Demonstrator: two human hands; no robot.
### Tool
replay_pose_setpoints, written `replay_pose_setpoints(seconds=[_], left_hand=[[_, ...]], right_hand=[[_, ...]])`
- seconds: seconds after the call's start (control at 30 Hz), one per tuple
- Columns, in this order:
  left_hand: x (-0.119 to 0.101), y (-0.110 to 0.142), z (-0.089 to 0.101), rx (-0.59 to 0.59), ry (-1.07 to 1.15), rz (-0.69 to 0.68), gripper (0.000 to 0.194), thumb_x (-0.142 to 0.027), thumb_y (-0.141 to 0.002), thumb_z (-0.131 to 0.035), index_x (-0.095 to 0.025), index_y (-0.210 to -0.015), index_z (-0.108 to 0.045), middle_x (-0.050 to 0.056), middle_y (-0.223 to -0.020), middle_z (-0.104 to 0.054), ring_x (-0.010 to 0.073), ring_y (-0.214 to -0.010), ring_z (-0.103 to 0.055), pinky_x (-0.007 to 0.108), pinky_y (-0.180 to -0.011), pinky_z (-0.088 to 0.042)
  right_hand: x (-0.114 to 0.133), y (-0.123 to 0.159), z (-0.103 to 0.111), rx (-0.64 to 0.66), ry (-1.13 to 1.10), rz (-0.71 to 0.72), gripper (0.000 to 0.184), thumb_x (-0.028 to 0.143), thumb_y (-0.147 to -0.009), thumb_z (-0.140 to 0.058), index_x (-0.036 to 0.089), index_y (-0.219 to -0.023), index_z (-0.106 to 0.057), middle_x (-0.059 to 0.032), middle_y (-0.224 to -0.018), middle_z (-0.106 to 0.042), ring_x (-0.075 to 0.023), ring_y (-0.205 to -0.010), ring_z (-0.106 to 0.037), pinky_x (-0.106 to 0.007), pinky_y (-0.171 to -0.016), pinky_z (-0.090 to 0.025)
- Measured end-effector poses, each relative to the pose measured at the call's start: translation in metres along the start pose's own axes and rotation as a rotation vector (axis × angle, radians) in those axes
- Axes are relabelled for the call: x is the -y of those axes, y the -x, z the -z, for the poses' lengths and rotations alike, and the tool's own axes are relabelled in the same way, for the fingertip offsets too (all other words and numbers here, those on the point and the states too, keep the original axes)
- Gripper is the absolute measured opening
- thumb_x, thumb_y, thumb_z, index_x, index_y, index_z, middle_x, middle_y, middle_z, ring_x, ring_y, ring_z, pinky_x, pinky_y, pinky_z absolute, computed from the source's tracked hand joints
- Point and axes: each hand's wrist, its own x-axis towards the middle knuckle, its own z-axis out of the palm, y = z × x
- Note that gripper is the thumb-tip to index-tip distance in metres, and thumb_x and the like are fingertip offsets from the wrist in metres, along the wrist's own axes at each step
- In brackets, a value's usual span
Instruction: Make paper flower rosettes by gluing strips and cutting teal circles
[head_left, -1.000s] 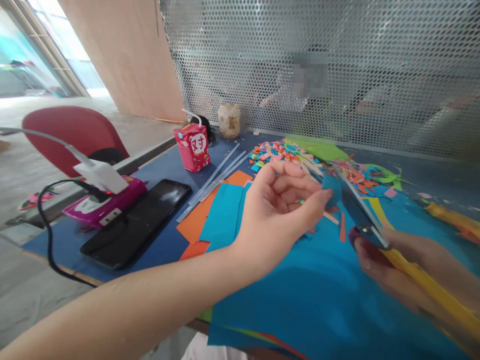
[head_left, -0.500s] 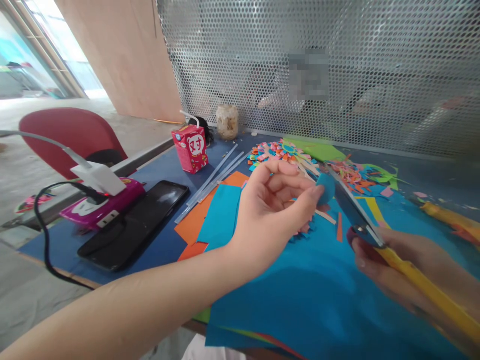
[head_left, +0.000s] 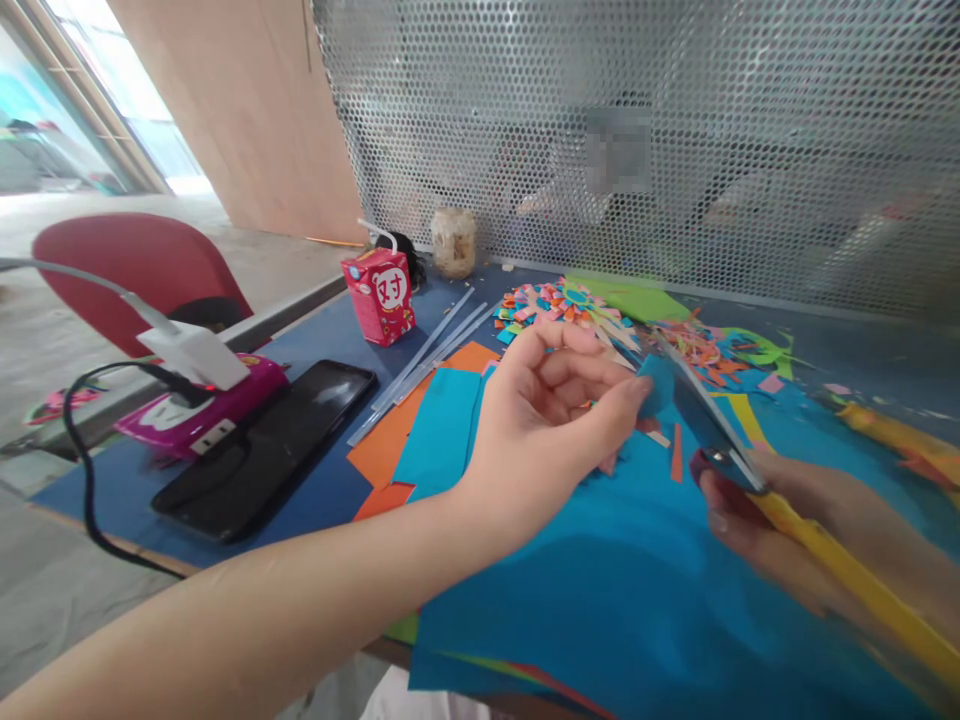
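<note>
My left hand (head_left: pixel 551 430) pinches a small blue piece of paper (head_left: pixel 657 386) between thumb and fingertips, above the table. My right hand (head_left: pixel 810 525) is closed round a pair of scissors (head_left: pixel 712 420) with dark blades and a yellow-looking part along the handle. The blades point up and left, their tips close beside the blue piece; whether they touch it I cannot tell. Below both hands lies a large blue sheet (head_left: pixel 592 600). Beyond the left hand is a heap of multicoloured paper cuttings (head_left: pixel 544 298), partly hidden by my fingers.
Left of my hand lie orange sheets (head_left: pixel 382 462), clear plastic sticks (head_left: pixel 420 365), a black phone (head_left: pixel 266 450) and a purple power strip (head_left: pixel 217 400). Behind stand a red drink carton (head_left: pixel 380 297) and a jar (head_left: pixel 454 243). A perforated metal panel (head_left: pixel 480 110) closes the table's far side.
The blue piece in my left fingers looks tilted differently beside the blades. Both hands stay in nearly the same places, and the view has shifted very slightly.
</note>
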Motion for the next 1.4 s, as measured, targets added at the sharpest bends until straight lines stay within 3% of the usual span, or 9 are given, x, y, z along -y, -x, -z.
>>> replay_pose_setpoints(seconds=[0.33, 0.53, 0.63, 0.77, 0.87, 1.03, 1.17, 1.3, 1.4], left_hand=[[0.001, -0.002, 0.001, -0.022, 0.007, -0.024, 0.023, -0.013, -0.07, -0.064, -0.019, -0.078, -0.043, -0.006, -0.062, -0.058, 0.0048, -0.043, -0.051, 0.018, -0.041, -0.045], [0.002, -0.003, 0.003, -0.034, 0.013, -0.044, 0.021, -0.016, -0.07, -0.066, -0.019, -0.079, -0.047, -0.005, -0.067, -0.06, 0.0049, -0.043, -0.052, 0.017, -0.039, -0.043], [0.003, -0.003, 0.004, -0.035, 0.02, -0.027, 0.023, -0.018, -0.069, -0.068, -0.019, -0.082, -0.05, -0.004, -0.07, -0.062, 0.0068, -0.045, -0.055, 0.019, -0.041, -0.046], [0.006, -0.005, 0.006, -0.051, -0.011, -0.027, 0.023, -0.018, -0.068, -0.069, -0.018, -0.087, -0.055, -0.001, -0.072, -0.064, 0.0076, -0.051, -0.058, 0.019, -0.048, -0.05], [0.009, -0.006, 0.008, -0.027, -0.051, -0.024, 0.022, -0.021, -0.07, -0.068, -0.018, -0.09, -0.061, 0.0, -0.073, -0.065, 0.0072, -0.053, -0.057, 0.018, -0.049, -0.049], [0.009, -0.005, 0.008, 0.021, -0.025, 0.032, 0.024, -0.02, -0.072, -0.065, -0.019, -0.096, -0.064, 0.0, -0.074, -0.062, 0.0061, -0.046, -0.055, 0.02, -0.044, -0.048], [0.008, -0.005, 0.007, -0.002, 0.046, 0.11, 0.031, -0.015, -0.07, -0.066, -0.018, -0.1, -0.062, -0.003, -0.067, -0.058, 0.009, -0.05, -0.06, 0.021, -0.051, -0.052], [0.009, -0.007, 0.006, -0.064, 0.07, 0.117, 0.025, -0.014, -0.067, -0.069, -0.016, -0.09, -0.062, -0.004, -0.065, -0.059, 0.0069, -0.054, -0.059, 0.017, -0.054, -0.051], [0.009, -0.007, 0.006, -0.069, 0.056, 0.115, 0.017, -0.017, -0.066, -0.07, -0.016, -0.081, -0.063, -0.003, -0.062, -0.06, 0.0037, -0.045, -0.052, 0.014, -0.043, -0.044]], right_hand=[[0.005, 0.001, 0.003, -0.054, 0.114, -0.009, 0.031, 0.049, -0.053, -0.062, 0.023, -0.048, -0.047, 0.0026, -0.047, -0.044, -0.0115, -0.04, -0.043, -0.019, -0.032, -0.035], [0.011, 0.004, 0.0, -0.045, 0.006, -0.102, 0.028, 0.045, -0.053, -0.065, 0.022, -0.055, -0.049, 0.0069, -0.045, -0.037, -0.0059, -0.035, -0.028, -0.018, -0.032, -0.024], [0.013, 0.002, 0.002, -0.037, -0.065, -0.17, 0.029, 0.045, -0.051, -0.067, 0.022, -0.062, -0.053, 0.0069, -0.045, -0.039, -0.0062, -0.033, -0.029, -0.017, -0.03, -0.02], [0.012, -0.002, 0.006, 0.016, -0.11, -0.144, 0.032, 0.044, -0.046, -0.07, 0.021, -0.058, -0.053, 0.0025, -0.051, -0.048, -0.0122, -0.044, -0.044, -0.02, -0.037, -0.036], [0.01, -0.002, 0.008, 0.034, -0.09, -0.145, 0.032, 0.046, -0.047, -0.07, 0.021, -0.058, -0.053, 0.0016, -0.052, -0.049, -0.014, -0.048, -0.047, -0.022, -0.04, -0.04], [0.013, 0.0, 0.004, -0.024, -0.098, -0.147, 0.029, 0.043, -0.049, -0.068, 0.021, -0.055, -0.049, 0.0037, -0.05, -0.045, -0.0104, -0.043, -0.04, -0.019, -0.036, -0.034], [0.017, 0.003, -0.002, -0.044, -0.109, -0.129, 0.029, 0.044, -0.051, -0.066, 0.022, -0.054, -0.048, 0.0044, -0.048, -0.044, -0.0083, -0.037, -0.034, -0.019, -0.032, -0.026], [0.018, 0.006, -0.007, -0.1, -0.04, -0.116, 0.026, 0.047, -0.057, -0.059, 0.022, -0.061, -0.051, 0.0068, -0.047, -0.041, -0.005, -0.032, -0.026, -0.019, -0.03, -0.019], [0.017, 0.008, -0.01, -0.099, -0.053, -0.123, 0.028, 0.048, -0.057, -0.058, 0.022, -0.066, -0.053, 0.0073, -0.046, -0.04, -0.0054, -0.032, -0.025, -0.019, -0.03, -0.019]])
